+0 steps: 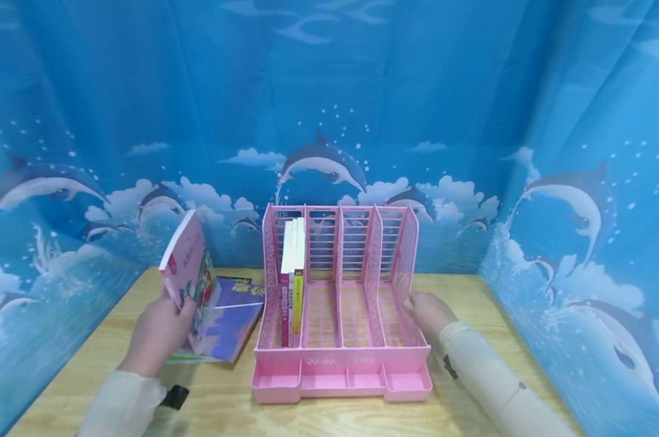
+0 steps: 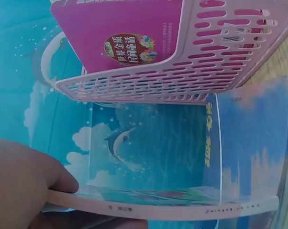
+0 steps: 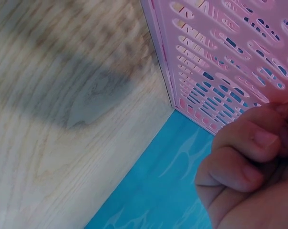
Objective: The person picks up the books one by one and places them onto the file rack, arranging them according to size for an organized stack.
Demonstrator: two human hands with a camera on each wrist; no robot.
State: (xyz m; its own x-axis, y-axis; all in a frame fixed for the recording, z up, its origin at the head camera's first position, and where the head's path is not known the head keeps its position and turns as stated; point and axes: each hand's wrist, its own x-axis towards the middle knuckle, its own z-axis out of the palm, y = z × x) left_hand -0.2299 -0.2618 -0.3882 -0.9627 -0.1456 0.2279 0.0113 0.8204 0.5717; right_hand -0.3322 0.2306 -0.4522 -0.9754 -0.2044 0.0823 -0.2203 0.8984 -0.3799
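Observation:
My left hand [image 1: 162,331] grips a thin pink-covered book [image 1: 186,258] by its edge and holds it upright, left of the pink desk rack [image 1: 342,355]. In the left wrist view the book's pale spine [image 2: 158,211] runs away from the thumb and fingers. My right hand [image 1: 430,312] is at the rack's right side panel [image 3: 230,52], with curled fingers at its edge; the thumb is hidden. Several books stand in the rack's leftmost slot, among them one with a yellow spine [image 1: 298,303] and a magenta one [image 2: 87,38].
A blue-purple book [image 1: 235,331] lies on the wooden table [image 1: 209,403], left of the rack and partly behind the held book, with others beneath it. Small trays [image 1: 324,381] line the rack's front. A dolphin-print curtain [image 1: 329,91] encloses the back and sides.

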